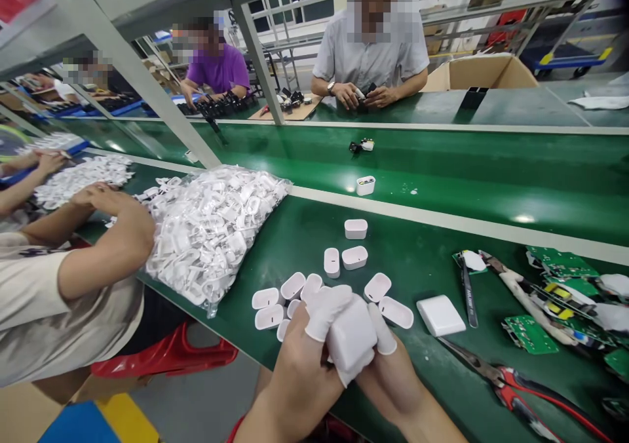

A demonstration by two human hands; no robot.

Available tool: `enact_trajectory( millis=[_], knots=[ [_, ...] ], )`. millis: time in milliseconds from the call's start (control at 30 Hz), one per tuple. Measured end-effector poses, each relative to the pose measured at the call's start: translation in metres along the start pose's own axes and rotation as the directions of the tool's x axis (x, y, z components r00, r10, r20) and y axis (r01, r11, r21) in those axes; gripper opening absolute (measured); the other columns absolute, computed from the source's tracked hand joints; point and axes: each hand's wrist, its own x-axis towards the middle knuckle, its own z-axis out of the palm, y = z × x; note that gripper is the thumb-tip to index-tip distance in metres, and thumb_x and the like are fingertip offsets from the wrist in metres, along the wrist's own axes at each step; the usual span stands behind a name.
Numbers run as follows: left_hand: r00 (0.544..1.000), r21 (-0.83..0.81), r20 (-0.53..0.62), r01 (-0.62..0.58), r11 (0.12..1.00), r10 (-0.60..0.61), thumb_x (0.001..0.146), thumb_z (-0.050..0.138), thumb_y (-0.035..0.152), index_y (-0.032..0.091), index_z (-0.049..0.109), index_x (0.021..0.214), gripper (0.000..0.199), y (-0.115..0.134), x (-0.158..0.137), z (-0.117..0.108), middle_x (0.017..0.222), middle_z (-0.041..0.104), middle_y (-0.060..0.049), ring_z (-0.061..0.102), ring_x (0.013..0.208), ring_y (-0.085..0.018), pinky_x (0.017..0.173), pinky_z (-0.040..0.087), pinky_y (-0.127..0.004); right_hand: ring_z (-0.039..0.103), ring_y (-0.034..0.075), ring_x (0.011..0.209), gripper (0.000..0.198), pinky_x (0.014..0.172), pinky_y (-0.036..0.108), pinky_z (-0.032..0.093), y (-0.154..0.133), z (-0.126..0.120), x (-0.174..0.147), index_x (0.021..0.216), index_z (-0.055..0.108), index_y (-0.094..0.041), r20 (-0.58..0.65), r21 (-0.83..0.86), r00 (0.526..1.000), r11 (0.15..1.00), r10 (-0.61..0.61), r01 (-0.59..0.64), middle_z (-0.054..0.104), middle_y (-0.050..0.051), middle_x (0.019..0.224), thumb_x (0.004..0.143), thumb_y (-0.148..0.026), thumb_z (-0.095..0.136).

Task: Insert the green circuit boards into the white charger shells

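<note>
My left hand (307, 351) and my right hand (383, 358), both with white finger cots, are closed round a white plastic charger housing (350, 331) held over the bench edge. What is inside the housing is hidden from me. Just beyond my hands stand several open white plastic shells (355, 257), some partly covered by my left fingers. To the right of my right hand lies another white housing (441, 316). Black tweezers (468, 292) rest beside it, and long-nose pliers (501, 377) with red handles lie nearer to me.
Green circuit boards (529, 335) and another pair of pliers (511, 279) crowd the right side. A clear bag of white parts (206, 233) bulges at left, beside a co-worker's arm (111, 240). Across the green conveyor belt (466, 174), carrying a filled shell (365, 185), another person works.
</note>
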Motion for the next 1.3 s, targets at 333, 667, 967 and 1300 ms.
enact_trajectory(
  millis=[333, 667, 967, 1300],
  knots=[
    [0.994, -0.11, 0.082, 0.081, 0.991, -0.072, 0.063, 0.082, 0.013, 0.035, 0.054, 0.12, 0.067, 0.022, 0.016, -0.024, 0.116, 0.055, -0.001, 0.054, 0.11, -0.018, 0.09, 0.051, -0.025, 0.057, 0.018, 0.064, 0.037, 0.065, 0.03, 0.05, -0.002, -0.005, -0.003, 0.078, 0.071, -0.019, 0.146, -0.073, 0.989, 0.997, 0.023, -0.013, 0.064, 0.002, 0.068, 0.085, -0.054, 0.065],
    [0.995, -0.08, 0.077, -0.05, 0.996, 0.056, 0.076, 0.072, 0.015, 0.031, 0.05, 0.126, 0.057, 0.028, 0.016, -0.028, 0.105, 0.065, 0.002, 0.051, 0.108, -0.018, 0.095, 0.045, -0.027, 0.058, 0.022, 0.067, 0.048, 0.063, 0.033, 0.05, -0.007, -0.005, -0.006, 0.075, 0.069, -0.02, 0.222, -0.185, 0.974, 0.983, 0.046, -0.004, 0.062, 0.005, 0.069, 0.089, -0.062, 0.052],
    [0.993, -0.065, 0.092, -0.072, 0.995, 0.078, 0.076, 0.071, 0.013, 0.03, 0.05, 0.125, 0.055, 0.025, 0.017, -0.028, 0.083, 0.064, 0.005, 0.051, 0.106, -0.017, 0.098, 0.041, -0.025, 0.064, 0.025, 0.074, 0.037, 0.071, 0.037, 0.051, -0.004, -0.007, -0.005, 0.085, 0.071, -0.02, 0.218, -0.118, 0.972, 0.991, 0.084, -0.059, 0.071, 0.008, 0.081, 0.09, -0.052, 0.054],
    [0.992, -0.043, 0.016, -0.126, 0.991, 0.127, 0.075, 0.067, 0.01, 0.022, 0.041, 0.131, 0.063, 0.006, 0.002, -0.031, 0.116, 0.061, -0.005, 0.056, 0.111, -0.016, 0.103, 0.043, -0.023, 0.063, 0.026, 0.095, 0.033, 0.09, 0.039, 0.048, -0.003, -0.008, -0.005, 0.102, 0.073, -0.027, 0.056, -0.484, 0.987, 0.861, -0.148, 0.156, 0.071, 0.005, 0.095, 0.084, -0.054, 0.066]
  ],
)
